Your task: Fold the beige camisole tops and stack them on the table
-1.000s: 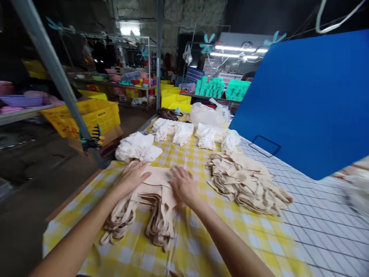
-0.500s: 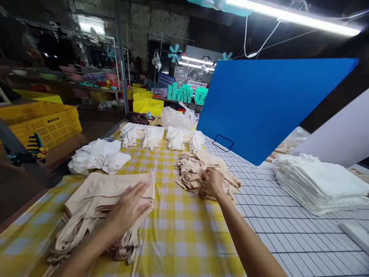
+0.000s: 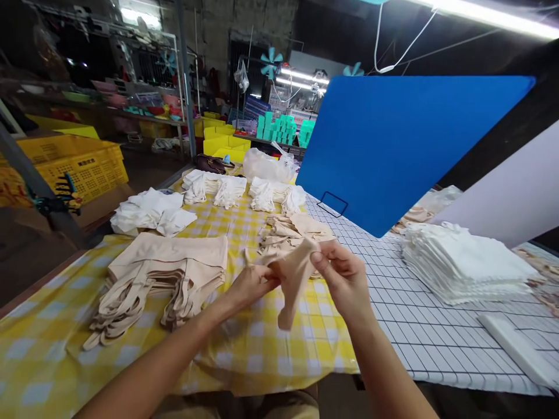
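Note:
Between my two hands hangs a beige cloth garment (image 3: 293,280), lifted above the table's front part. My left hand (image 3: 255,282) pinches its left side, the fingertips partly hidden by the cloth. With thumb and fingers my right hand (image 3: 343,270) grips its upper right corner. Just behind it lies a loose heap of beige garments (image 3: 286,228), partly covered by the held piece. To the left, a neat stack of beige garments (image 3: 168,256) lies flat, its straps trailing toward me.
A yellow checked cloth (image 3: 257,361) covers the table. White garment stacks (image 3: 213,185) and a white heap (image 3: 151,212) lie farther back. On the right are a blue board (image 3: 406,151), a white cloth pile (image 3: 469,262) and a white grid-patterned surface (image 3: 419,337). A yellow crate (image 3: 82,174) stands left.
My left hand has left the neat stack and moved right to the garment. My right hand has raised that beige piece off the loose heap, toward me. The view has shifted slightly.

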Demonstrator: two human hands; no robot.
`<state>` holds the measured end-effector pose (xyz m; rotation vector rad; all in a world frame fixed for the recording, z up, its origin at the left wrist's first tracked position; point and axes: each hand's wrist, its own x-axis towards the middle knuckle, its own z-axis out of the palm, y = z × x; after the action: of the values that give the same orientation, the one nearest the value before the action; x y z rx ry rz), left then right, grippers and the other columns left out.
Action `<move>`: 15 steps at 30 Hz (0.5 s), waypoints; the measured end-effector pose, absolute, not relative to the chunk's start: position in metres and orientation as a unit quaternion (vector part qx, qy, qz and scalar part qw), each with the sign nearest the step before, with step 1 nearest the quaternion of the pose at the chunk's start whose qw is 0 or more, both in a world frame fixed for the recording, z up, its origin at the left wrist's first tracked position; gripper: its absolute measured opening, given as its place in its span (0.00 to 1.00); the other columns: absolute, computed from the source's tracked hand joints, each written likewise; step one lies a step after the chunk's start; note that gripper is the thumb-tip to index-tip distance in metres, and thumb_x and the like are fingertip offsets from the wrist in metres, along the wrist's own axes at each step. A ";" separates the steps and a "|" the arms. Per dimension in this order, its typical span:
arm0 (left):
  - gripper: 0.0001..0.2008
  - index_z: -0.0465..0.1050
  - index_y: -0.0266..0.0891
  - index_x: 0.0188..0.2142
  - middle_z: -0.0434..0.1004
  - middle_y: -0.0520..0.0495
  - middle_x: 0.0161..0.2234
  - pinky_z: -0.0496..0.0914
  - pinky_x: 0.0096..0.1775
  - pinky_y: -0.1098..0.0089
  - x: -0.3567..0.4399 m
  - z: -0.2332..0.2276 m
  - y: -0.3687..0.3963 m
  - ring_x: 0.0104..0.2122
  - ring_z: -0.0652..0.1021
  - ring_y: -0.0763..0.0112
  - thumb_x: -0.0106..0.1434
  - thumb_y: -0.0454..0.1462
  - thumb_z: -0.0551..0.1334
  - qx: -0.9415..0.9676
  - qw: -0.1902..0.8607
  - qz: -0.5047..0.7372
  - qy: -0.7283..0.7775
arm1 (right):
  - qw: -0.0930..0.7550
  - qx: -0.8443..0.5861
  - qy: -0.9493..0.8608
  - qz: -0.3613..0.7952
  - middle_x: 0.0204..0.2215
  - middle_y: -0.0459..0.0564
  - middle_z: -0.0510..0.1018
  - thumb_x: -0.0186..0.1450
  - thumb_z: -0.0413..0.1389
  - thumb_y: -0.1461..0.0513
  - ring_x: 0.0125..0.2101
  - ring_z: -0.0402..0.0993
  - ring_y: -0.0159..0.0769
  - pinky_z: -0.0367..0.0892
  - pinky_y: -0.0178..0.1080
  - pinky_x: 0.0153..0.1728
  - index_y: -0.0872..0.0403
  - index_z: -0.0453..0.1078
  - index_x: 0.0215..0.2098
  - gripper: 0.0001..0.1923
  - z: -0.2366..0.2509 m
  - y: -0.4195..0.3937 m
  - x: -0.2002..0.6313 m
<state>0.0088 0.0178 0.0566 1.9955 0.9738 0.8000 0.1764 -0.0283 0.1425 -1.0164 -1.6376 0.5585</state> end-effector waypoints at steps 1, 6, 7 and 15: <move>0.10 0.73 0.38 0.26 0.76 0.49 0.28 0.67 0.36 0.70 0.008 0.060 0.014 0.31 0.75 0.67 0.59 0.38 0.55 0.777 0.390 0.323 0.374 | 0.555 -0.422 -0.672 0.249 0.21 0.44 0.67 0.61 0.54 0.57 0.25 0.63 0.31 0.60 0.34 0.26 0.53 0.68 0.26 0.09 0.144 -0.032 0.178; 0.08 0.67 0.38 0.33 0.69 0.43 0.47 0.65 0.45 0.67 0.003 0.069 -0.001 0.47 0.70 0.63 0.58 0.40 0.59 0.683 0.517 0.424 0.294 | 0.599 -0.430 -0.618 0.271 0.18 0.42 0.63 0.59 0.57 0.54 0.20 0.59 0.29 0.56 0.33 0.20 0.52 0.69 0.27 0.10 0.147 -0.045 0.178; 0.11 0.66 0.39 0.38 0.68 0.42 0.48 0.65 0.45 0.67 0.004 0.069 -0.004 0.48 0.70 0.63 0.57 0.41 0.60 0.663 0.572 0.408 0.257 | 0.599 -0.434 -0.610 0.283 0.18 0.42 0.63 0.58 0.57 0.54 0.20 0.59 0.28 0.56 0.32 0.20 0.51 0.69 0.27 0.10 0.148 -0.046 0.176; 0.24 0.65 0.39 0.48 0.71 0.45 0.42 0.66 0.40 0.69 0.038 0.062 -0.032 0.41 0.71 0.64 0.51 0.37 0.65 0.666 0.648 0.331 0.166 | 0.541 -0.431 -0.536 0.484 0.19 0.41 0.70 0.51 0.61 0.52 0.18 0.65 0.28 0.60 0.32 0.19 0.51 0.68 0.28 0.12 0.156 -0.049 0.174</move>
<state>0.0381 -0.0319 0.0619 1.5134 0.3773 0.7534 0.1737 -0.0492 0.1555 -1.0253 -1.2742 1.1495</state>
